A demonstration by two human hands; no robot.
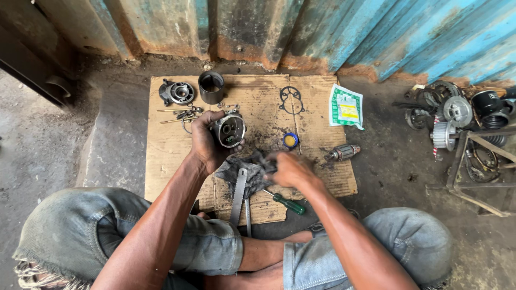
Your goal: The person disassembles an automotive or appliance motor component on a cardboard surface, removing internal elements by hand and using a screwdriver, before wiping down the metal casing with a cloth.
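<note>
The left hand (207, 142) grips a round grey metal motor housing (229, 130) by its rim; it looks heavy, rigid, greasy. The right hand (290, 169) fingers clutch a soft dark rag (244, 171).

Faded light-blue denim jeans on both legs, washed pale over the knees, with darker seams; left leg frayed at its lower edge into ragged whitish threads. Rolled or bunched cuff folds near the shins. Bare forearms, no sleeves in view, no watch, no rings, no gloves on left hand (207, 140) or right hand (290, 169)
</note>
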